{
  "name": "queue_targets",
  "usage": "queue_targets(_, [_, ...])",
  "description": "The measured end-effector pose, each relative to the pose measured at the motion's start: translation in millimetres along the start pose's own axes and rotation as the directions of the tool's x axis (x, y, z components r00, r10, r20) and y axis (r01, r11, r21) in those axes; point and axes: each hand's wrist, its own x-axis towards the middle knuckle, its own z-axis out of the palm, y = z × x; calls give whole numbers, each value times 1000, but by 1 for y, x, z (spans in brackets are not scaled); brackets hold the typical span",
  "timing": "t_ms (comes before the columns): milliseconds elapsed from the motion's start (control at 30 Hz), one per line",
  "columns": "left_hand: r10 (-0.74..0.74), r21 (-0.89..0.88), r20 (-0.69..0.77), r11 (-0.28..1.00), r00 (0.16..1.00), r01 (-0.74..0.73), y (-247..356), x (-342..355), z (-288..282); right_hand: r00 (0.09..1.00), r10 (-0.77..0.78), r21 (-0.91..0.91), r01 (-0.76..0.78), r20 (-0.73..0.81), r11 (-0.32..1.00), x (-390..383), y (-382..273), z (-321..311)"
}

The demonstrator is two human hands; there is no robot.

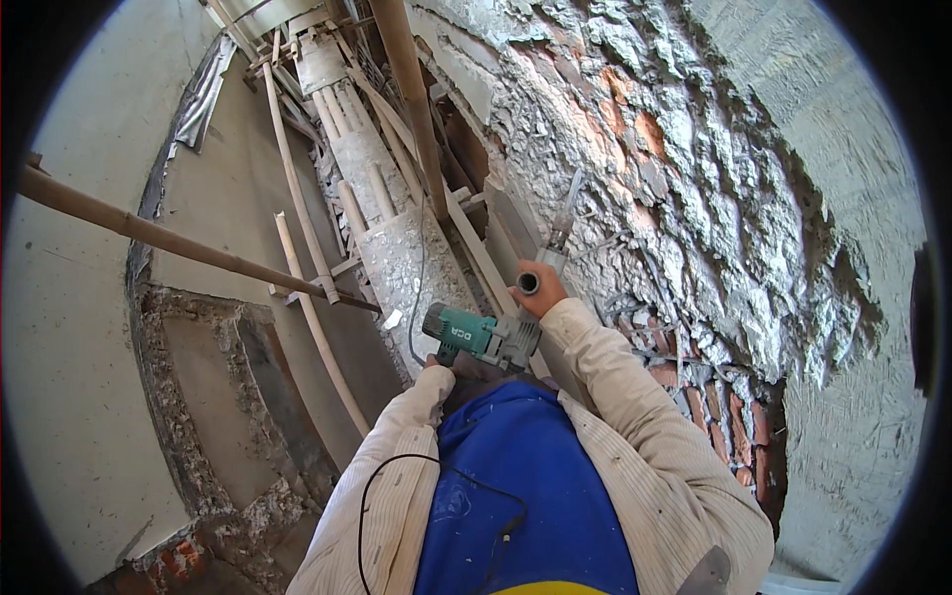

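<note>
A green and grey demolition hammer (pixel 466 331) lies across in front of my body, its front end angled up and to the right. My right hand (pixel 545 290) is wrapped round its side handle, whose round hollow end faces up. Low at the back of the tool, my left hand (pixel 437 369) is closed at the rear grip; most of those fingers are hidden. The chisel bit (pixel 568 206) points at the broken face of the wall (pixel 684 228), where grey mortar is chipped away. Whether its tip touches the wall I cannot tell.
A dusty scaffold walkway (pixel 412 260) with rubble runs ahead. One bamboo pole (pixel 178 236) crosses from the left; another (pixel 412 109) stands close ahead. The tool's black cable (pixel 421 268) trails over the walkway. Bare bricks (pixel 729 421) show low on the right wall.
</note>
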Motion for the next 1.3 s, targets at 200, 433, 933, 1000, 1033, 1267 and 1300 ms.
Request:
queue_targets(200, [-1,-28,18,1000,1000,1,0,3,-9,992,77,27,-80,95,996,5,-3,1])
queue_targets(433, [6,-15,-24,1000,1000,-6,-6,14,-9,996,32,12,-33,78,999,10,-4,3])
queue_targets(933, [4,-57,-1,998,1000,-4,1,12,-14,994,63,-20,-62,84,998,13,-2,4])
queue_targets(1000, [4,-52,-20,999,1000,-5,0,11,-13,994,69,-5,-69,83,998,13,-2,4])
queue_targets(1033, [-4,-52,-15,999,1000,3,1,10,-13,996,51,5,-51,78,999,14,-2,5])
queue_targets(1267, [-33,-23,12,999,999,33,18,-1,-23,996,52,21,-54,78,998,13,-1,3])
queue_targets(1300, [-30,-49,17,998,999,30,14,-1,-21,995,55,6,-55,83,998,11,-1,2])
